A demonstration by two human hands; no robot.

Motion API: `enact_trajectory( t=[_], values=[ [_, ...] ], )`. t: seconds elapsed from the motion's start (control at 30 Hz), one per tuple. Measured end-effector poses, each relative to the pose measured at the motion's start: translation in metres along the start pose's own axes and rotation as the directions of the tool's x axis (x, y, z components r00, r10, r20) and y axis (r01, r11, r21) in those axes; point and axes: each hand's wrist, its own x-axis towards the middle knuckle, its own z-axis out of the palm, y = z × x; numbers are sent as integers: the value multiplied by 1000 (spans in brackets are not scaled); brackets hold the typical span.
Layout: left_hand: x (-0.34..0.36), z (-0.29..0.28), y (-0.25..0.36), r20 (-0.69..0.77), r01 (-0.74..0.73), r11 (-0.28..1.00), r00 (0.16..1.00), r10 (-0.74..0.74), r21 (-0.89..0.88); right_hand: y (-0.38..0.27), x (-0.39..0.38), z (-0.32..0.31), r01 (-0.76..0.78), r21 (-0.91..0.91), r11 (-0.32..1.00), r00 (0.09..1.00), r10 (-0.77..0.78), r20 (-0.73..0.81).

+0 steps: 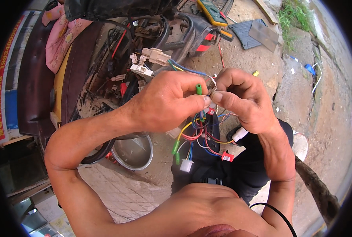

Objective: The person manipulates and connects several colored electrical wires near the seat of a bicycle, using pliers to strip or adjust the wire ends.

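My left hand (166, 100) and my right hand (243, 98) meet at the fingertips, both closed in a pinch on thin wires (214, 83). The exact join between the fingers is partly hidden. A blue wire (187, 70) runs from a beige connector (155, 56) on the vehicle to my fingertips. Beside my left thumb a green sleeve (198, 89) sticks up. Below my hands hangs a bundle of coloured wires (199, 132). Its ends carry a white connector plug (186, 165), a red connector (227, 157), green sleeves (176, 147) and a white plug (240, 134) near my right wrist.
Ahead stands a partly opened vehicle with a red tail light (203, 45). A yellow-green multimeter (211, 12) and a dark plate (245, 35) lie beyond it. To the left are a metal basin (133, 154), a maroon seat (33, 83) and a pink cloth (61, 45).
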Motion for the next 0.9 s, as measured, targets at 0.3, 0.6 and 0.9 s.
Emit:
enact_trajectory(
  t=[0.3, 0.6, 0.9],
  values=[
    [-5, -9, 25, 79, 147, 986, 985, -154, 84, -2, -2, 4, -163, 138, 977, 986, 156, 64],
    [-6, -1, 4, -33, 1, 1000, 999, -2, -7, 7, 3, -1, 53, -39, 998, 998, -52, 36],
    [-8, -2, 13, -85, -19, 999, 996, 21, 34, 5, 4, 3, -70, 197, 978, 997, 72, -6]
  ],
)
